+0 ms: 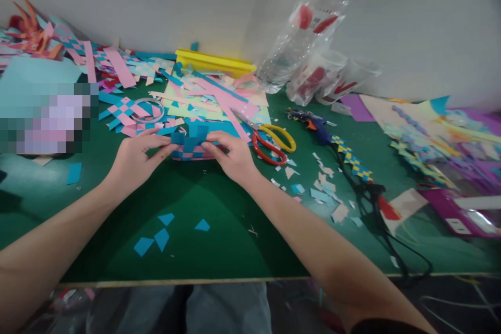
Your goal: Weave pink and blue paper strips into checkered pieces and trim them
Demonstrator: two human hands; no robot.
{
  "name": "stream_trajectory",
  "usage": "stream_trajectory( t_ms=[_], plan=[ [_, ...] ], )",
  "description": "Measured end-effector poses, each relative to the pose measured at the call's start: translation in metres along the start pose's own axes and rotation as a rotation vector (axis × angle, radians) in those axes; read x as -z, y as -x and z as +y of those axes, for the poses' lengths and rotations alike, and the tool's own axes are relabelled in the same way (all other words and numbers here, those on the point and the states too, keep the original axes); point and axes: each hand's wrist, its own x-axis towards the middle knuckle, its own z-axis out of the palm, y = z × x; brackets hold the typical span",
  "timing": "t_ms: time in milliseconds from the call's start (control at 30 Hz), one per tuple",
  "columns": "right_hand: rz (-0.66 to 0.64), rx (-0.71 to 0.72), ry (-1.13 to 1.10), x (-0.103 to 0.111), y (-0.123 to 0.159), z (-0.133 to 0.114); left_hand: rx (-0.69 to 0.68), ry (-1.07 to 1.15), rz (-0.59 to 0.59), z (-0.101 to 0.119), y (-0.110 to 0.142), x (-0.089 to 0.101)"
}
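In the head view, a small woven paper piece [192, 153] in blue and pink checks stands on the green table, blue strip ends sticking up along its top. My left hand [136, 155] pinches its left end between thumb and fingers. At the other end, the thumb and fingers of my right hand [234, 155] close on a blue strip end. Just right of that hand lie scissors [274, 141] with one red and one yellow handle. Behind my left hand is a roll of clear tape [151, 110] among woven scraps. The piece's underside is hidden.
Blue paper offcuts [162, 240] lie near the table's front edge. A glue gun [319, 130] with a black cord [354, 185] lies at the right. Behind it stand a clear plastic bottle [282, 57] and plastic cups [317, 75]. Paper strips [230, 96] and a yellow holder [215, 64] are at the back.
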Motion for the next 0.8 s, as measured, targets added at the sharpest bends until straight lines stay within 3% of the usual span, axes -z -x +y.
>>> stream_trajectory(
  t_ms=[133, 367, 800],
  plan=[
    [-0.043, 0.029, 0.052, 0.001, 0.001, -0.001, -0.055, 0.023, 0.010, 0.000, 0.000, 0.000],
    [-0.077, 0.192, 0.143, 0.002, 0.001, -0.005, -0.035, 0.028, -0.046, 0.008, -0.001, 0.004],
    [-0.080, 0.215, 0.221, 0.000, 0.002, -0.003, 0.016, -0.004, -0.063, 0.009, -0.001, 0.003]
  ],
)
